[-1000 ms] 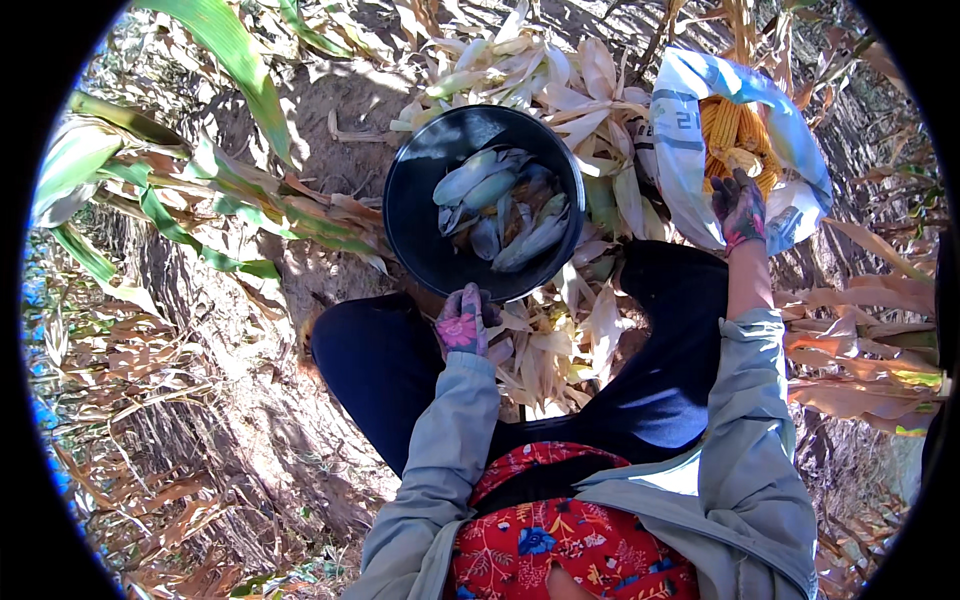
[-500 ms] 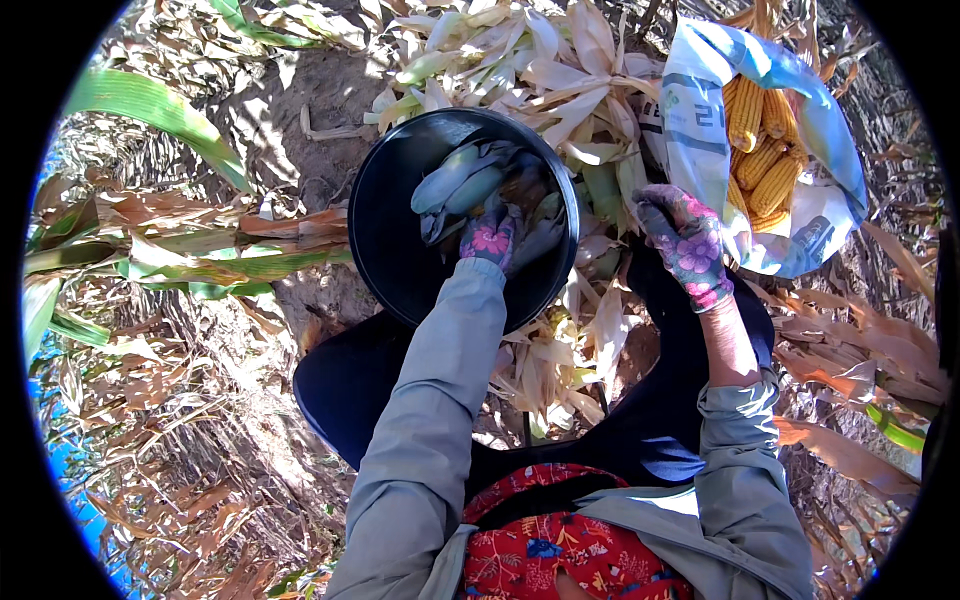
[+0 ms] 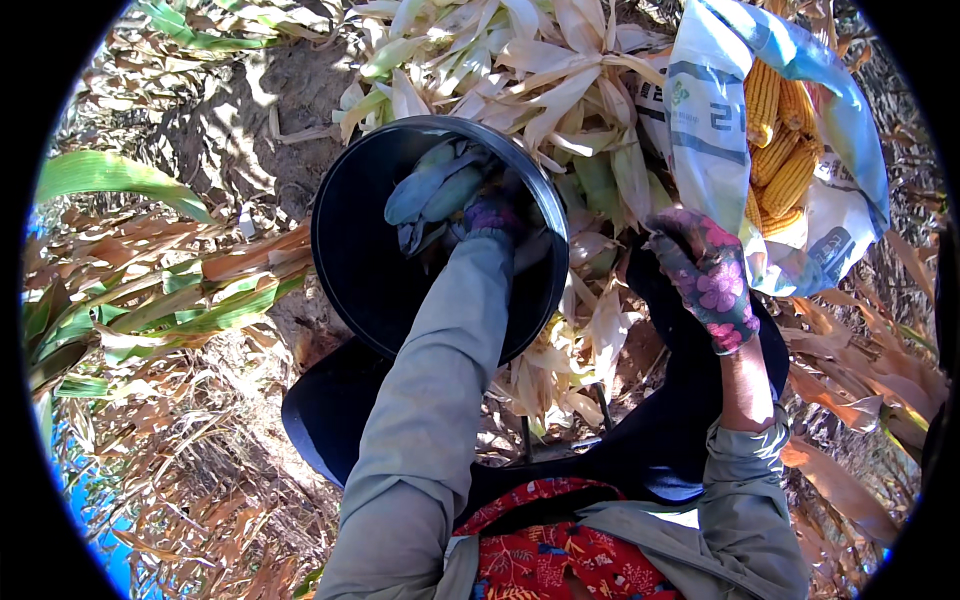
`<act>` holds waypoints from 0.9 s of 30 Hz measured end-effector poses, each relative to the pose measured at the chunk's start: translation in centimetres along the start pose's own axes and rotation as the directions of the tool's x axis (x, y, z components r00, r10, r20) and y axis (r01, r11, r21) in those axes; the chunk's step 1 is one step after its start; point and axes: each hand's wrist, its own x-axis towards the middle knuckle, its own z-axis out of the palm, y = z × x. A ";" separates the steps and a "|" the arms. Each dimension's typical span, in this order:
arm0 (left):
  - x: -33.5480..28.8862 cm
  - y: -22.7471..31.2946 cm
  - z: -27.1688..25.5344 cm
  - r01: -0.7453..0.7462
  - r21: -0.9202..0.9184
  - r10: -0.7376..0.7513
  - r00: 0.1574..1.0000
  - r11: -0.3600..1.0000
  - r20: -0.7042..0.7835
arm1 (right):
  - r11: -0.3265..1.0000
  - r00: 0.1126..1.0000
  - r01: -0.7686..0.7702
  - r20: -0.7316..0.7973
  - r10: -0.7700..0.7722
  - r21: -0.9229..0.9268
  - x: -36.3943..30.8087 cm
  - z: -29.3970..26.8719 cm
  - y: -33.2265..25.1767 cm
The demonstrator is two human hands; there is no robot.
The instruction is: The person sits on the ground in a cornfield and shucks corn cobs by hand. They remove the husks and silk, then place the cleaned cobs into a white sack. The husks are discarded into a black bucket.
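Note:
My left hand, in a flowered glove, reaches deep into a black bucket. Shade and corn hide its fingers. Beside it in the bucket lie several ears of corn in their husks. My right hand, gloved in grey and pink flowers, hovers above my right leg, near the white and blue sack. Its fingers are curled in, and what they hold, if anything, cannot be made out. Inside the sack's open mouth rest several bare yellow ears of corn.
A heap of pale stripped husks spreads behind the bucket, and more husks lie between my legs. Dry corn stalks and leaves cover the ground on the left. Bare soil shows at the far left.
My left hand has gone deeper into the bucket, into its shade. The bucket seems tilted slightly more. My right hand sits a little lower in view, fingers still curled; the view itself has shifted somewhat.

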 end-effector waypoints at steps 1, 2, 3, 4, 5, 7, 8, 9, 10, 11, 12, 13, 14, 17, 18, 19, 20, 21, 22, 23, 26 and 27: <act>-0.5 0.3 -0.1 0.000 -0.009 0.000 1.000 1.000 0.005 | 0.997 0.999 0.048 -0.013 -0.049 -0.053 0.0 0.0 0.1; -1.5 0.5 -0.1 0.000 -0.019 0.000 1.000 1.000 0.019 | 0.990 0.995 0.094 -0.024 -0.097 -0.107 0.1 -0.1 0.3; -2.5 0.8 -0.2 -0.001 -0.028 0.001 1.000 1.000 0.030 | 0.977 0.988 0.141 -0.035 -0.148 -0.162 0.1 -0.3 0.5; -3.2 1.0 -0.3 -0.004 -0.036 0.005 0.999 0.999 0.040 | 0.977 0.985 0.154 -0.050 -0.162 -0.146 0.0 -0.4 0.8; -2.5 0.3 0.6 -0.003 -0.082 0.009 0.997 0.997 0.078 | 0.977 0.982 0.166 -0.067 -0.175 -0.132 0.0 -0.4 1.4; -2.6 -5.0 3.4 0.068 -0.179 -0.044 0.990 0.981 0.135 | 0.954 0.966 0.252 -0.015 -0.257 -0.161 0.2 0.5 2.0; -3.5 -6.7 4.2 0.079 -0.336 -0.090 0.996 0.939 -0.018 | 0.962 0.974 0.223 0.003 -0.225 -0.155 0.1 0.7 1.8; -4.2 -7.5 4.6 0.036 -0.476 -0.127 0.979 0.879 -0.160 | 0.971 0.983 0.180 -0.008 -0.184 -0.156 -0.1 0.3 1.7; -5.1 -8.7 4.6 -0.019 -0.598 -0.196 0.936 0.801 -0.293 | 0.978 0.989 0.148 -0.005 -0.151 -0.148 -0.2 0.2 1.5; -5.7 -10.0 4.3 -0.022 -0.687 -0.261 0.916 0.726 -0.305 | 0.960 0.972 0.228 -0.013 -0.233 -0.162 -0.2 0.2 2.1; -6.2 -11.2 3.5 -0.034 -0.766 -0.326 0.893 0.642 -0.312 | 0.958 0.973 0.227 -0.002 -0.231 -0.174 -0.2 0.2 1.8; -6.8 -12.2 2.4 -0.068 -0.780 -0.293 0.903 0.623 -0.313 | 0.956 0.974 0.224 0.009 -0.226 -0.190 -0.3 0.2 1.7; -8.0 -13.3 1.5 -0.089 -0.919 -0.259 0.945 0.385 -0.200 | 0.953 0.975 0.222 0.022 -0.222 -0.205 -0.4 0.2 1.5; -12.4 -12.1 -3.7 -0.220 -0.960 -0.350 0.897 0.175 -0.270 | 0.982 0.985 0.163 0.067 -0.157 -0.095 -0.9 0.7 0.7; -13.7 -11.5 -5.1 -0.227 -0.969 -0.382 0.891 0.094 -0.246 | 0.992 0.989 0.122 0.093 -0.117 -0.045 -1.2 0.8 0.4; -14.1 -11.9 -5.3 -0.338 -0.938 -0.362 0.868 0.073 -0.340 | 0.935 0.949 0.313 0.106 -0.298 -0.169 -0.9 1.1 0.9; -14.9 -11.6 -6.2 -0.332 -0.943 -0.377 0.868 0.040 -0.321 | 0.910 0.927 0.373 0.105 -0.359 -0.182 -1.1 1.6 0.9; -16.0 -10.8 -7.3 -0.324 -0.946 -0.393 0.870 0.003 -0.299 | 0.882 0.903 0.429 0.107 -0.416 -0.197 -1.3 2.2 0.9; -16.9 -10.3 -7.9 -0.316 -0.948 -0.407 0.871 -0.033 -0.276 | 0.850 0.876 0.483 0.109 -0.471 -0.211 -1.4 2.9 1.0; -17.5 -10.5 -7.9 -0.321 -0.945 -0.429 0.862 -0.054 -0.269 | 0.885 0.886 0.456 0.143 -0.442 -0.094 -1.4 3.7 1.3; -19.3 -8.4 -9.1 -0.327 -0.930 -0.324 0.909 -0.169 -0.261 | 0.882 0.870 0.468 0.203 -0.450 -0.051 -2.3 5.1 0.8; -19.7 -8.3 -8.7 -0.331 -0.918 -0.296 0.919 -0.219 -0.260 | 0.895 0.872 0.436 0.287 -0.396 -0.091 -2.6 5.4 0.0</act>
